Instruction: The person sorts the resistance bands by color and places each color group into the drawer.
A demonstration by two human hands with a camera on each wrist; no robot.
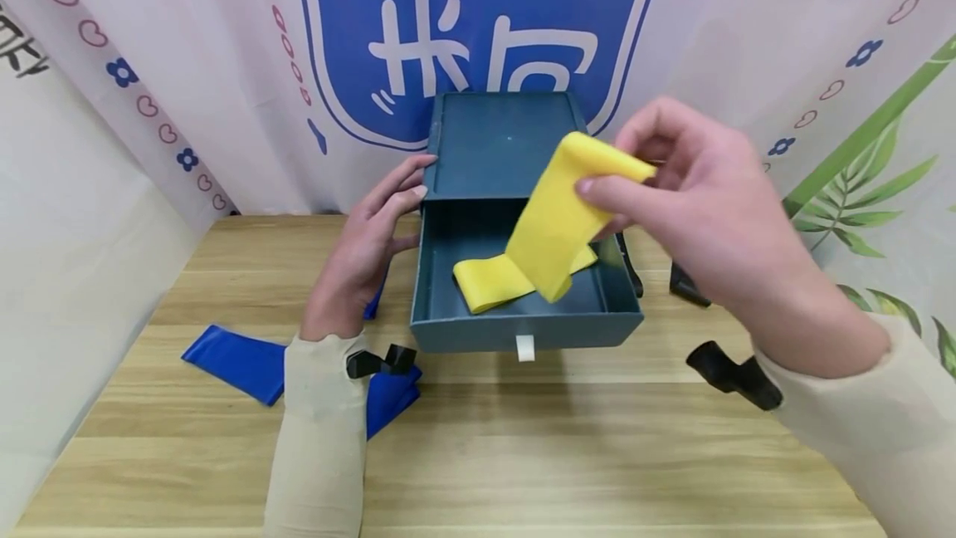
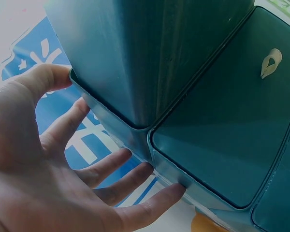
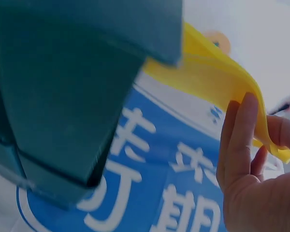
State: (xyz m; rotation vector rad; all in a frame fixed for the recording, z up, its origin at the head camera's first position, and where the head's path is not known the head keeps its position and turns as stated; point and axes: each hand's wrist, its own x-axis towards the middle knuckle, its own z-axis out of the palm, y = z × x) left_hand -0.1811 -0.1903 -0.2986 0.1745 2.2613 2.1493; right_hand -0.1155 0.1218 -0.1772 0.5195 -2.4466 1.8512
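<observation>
A dark teal drawer cabinet [image 1: 508, 144] stands against the curtain with its top drawer [image 1: 478, 335] pulled out. My right hand [image 1: 717, 206] pinches a flat yellow elastic band [image 1: 548, 227] between thumb and fingers, above the drawer's right part. The band's lower part lies folded in the drawer, and the right wrist view shows its raised end [image 3: 217, 79] bent over my fingers [image 3: 244, 135]. My left hand [image 1: 358, 251] is spread along the cabinet's left side. In the left wrist view its fingertips [image 2: 169, 193] touch the cabinet's edge, beside the drawer fronts.
One blue band [image 1: 239, 362] lies on the wooden table [image 1: 523, 455] to the left. More blue material [image 1: 392, 399] shows beside my left sleeve, partly hidden by it. A black object [image 1: 687, 285] is on the right. A white pull tab [image 1: 526, 347] hangs on the drawer front.
</observation>
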